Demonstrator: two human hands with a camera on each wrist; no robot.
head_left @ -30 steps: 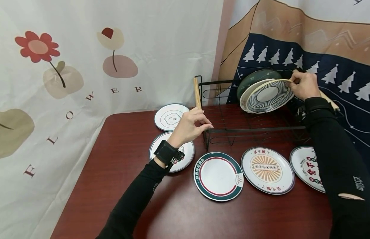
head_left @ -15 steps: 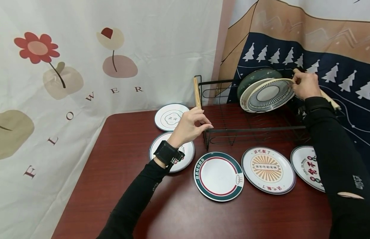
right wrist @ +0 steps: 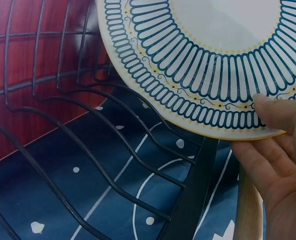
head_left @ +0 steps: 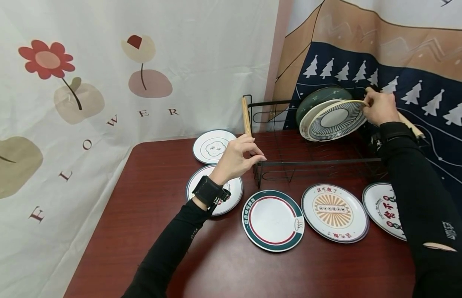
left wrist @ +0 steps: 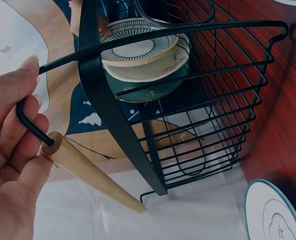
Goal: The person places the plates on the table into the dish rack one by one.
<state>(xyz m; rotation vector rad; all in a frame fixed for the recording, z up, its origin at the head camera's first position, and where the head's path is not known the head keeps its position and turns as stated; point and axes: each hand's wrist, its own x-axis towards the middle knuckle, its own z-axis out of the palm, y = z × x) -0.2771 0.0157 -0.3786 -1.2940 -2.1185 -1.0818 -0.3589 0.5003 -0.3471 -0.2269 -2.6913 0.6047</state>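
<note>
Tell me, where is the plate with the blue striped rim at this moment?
In the head view the striped plate leans in the right end of the black wire rack, in front of a cream plate and a dark green plate. The right hand pinches its rim.

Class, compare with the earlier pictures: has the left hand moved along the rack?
No. The left hand rests at the same front corner of the rack.

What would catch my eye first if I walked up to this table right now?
Probably the black wire rack at the back of the red-brown table, with three plates leaning in its right end. The right hand pinches the rim of the front one, a blue-striped plate, while the left hand grips the rack's near left corner. Five more patterned plates lie flat on the table in front of and left of the rack.
</note>
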